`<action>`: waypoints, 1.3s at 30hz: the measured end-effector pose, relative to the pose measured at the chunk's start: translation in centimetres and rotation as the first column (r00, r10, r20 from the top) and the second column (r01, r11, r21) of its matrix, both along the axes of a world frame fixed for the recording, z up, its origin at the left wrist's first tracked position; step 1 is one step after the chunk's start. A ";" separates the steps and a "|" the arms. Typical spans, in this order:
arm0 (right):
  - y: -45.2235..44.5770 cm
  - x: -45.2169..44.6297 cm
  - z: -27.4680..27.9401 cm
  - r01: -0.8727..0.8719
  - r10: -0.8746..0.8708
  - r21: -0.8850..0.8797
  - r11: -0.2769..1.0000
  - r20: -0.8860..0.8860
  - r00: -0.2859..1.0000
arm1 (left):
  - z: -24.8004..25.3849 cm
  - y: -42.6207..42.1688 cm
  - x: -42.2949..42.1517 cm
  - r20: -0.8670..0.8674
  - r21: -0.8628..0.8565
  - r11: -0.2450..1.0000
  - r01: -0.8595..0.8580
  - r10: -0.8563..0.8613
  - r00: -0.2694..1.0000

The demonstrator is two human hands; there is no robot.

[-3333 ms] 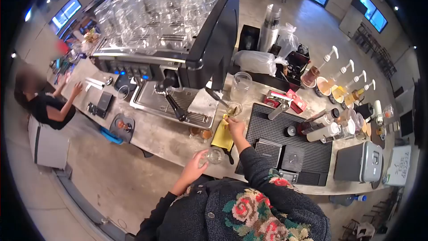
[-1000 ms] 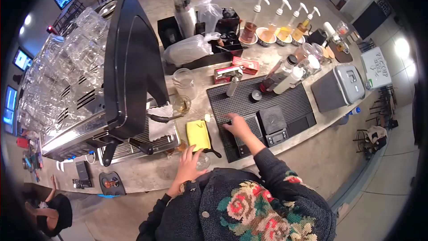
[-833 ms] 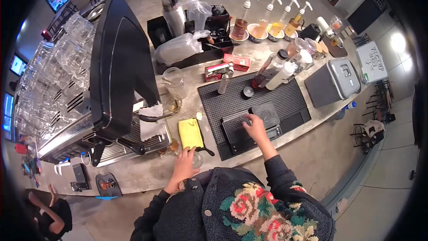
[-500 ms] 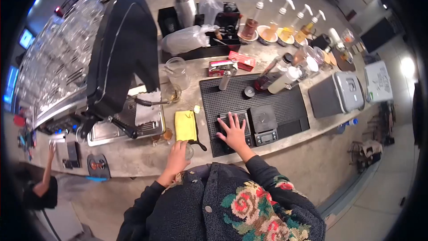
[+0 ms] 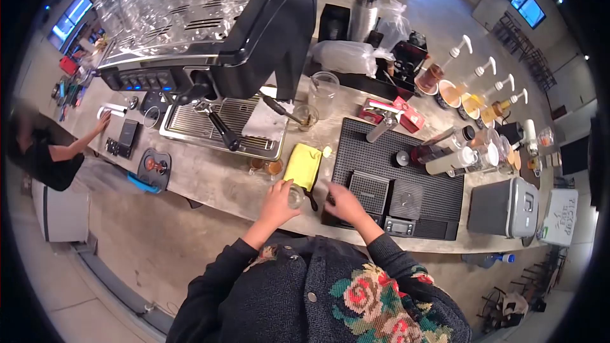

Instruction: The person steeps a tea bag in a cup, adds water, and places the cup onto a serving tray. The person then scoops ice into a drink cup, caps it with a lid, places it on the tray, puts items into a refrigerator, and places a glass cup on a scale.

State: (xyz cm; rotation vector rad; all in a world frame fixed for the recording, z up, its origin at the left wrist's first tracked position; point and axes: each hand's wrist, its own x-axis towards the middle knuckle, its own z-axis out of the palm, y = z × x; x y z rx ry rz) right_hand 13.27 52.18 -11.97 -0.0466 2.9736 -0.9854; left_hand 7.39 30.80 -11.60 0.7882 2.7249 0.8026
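Observation:
My left hand (image 5: 277,207) is closed around a small clear glass (image 5: 295,197) near the counter's front edge. A folded yellow cloth (image 5: 303,166) lies just beyond the glass, with a dark handle-like strip (image 5: 311,199) beside it. My right hand (image 5: 347,206) is over the left front edge of the black rubber mat (image 5: 356,143), its fingers bent and smeared by motion. Whether it holds anything does not show. Close to it on the mat are a dark square scale with a grid top (image 5: 370,192) and a second black scale (image 5: 406,200) with a display.
An espresso machine (image 5: 267,51) with glasses on top stands left. Two small glasses of brown liquid (image 5: 274,167) sit by its tray. Syrup pump bottles (image 5: 431,77), other bottles (image 5: 451,161) and a grey bin (image 5: 504,208) are right. Another person (image 5: 47,149) reaches over the counter at far left.
My right hand has come off the grid-topped scale and moved left, its spread fingers now bent. My left hand stays at the glass. The view has turned left, showing more of the espresso machine.

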 end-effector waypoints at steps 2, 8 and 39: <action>-1.6 -0.4 0.6 -0.166 0.190 -0.180 0.970 0.129 0.973 | 1.0 0.6 0.3 -0.018 0.042 0.999 -0.013 0.014 1.000; -4.2 -0.3 0.1 -0.021 -0.038 -0.550 0.835 -0.096 0.995 | 4.2 1.6 0.9 -0.010 0.344 0.939 0.018 -0.015 1.000; 2.0 -17.7 -6.3 0.395 -0.455 -0.277 0.876 -0.207 0.866 | -2.1 -10.6 6.3 0.484 0.218 0.935 -0.279 0.145 0.863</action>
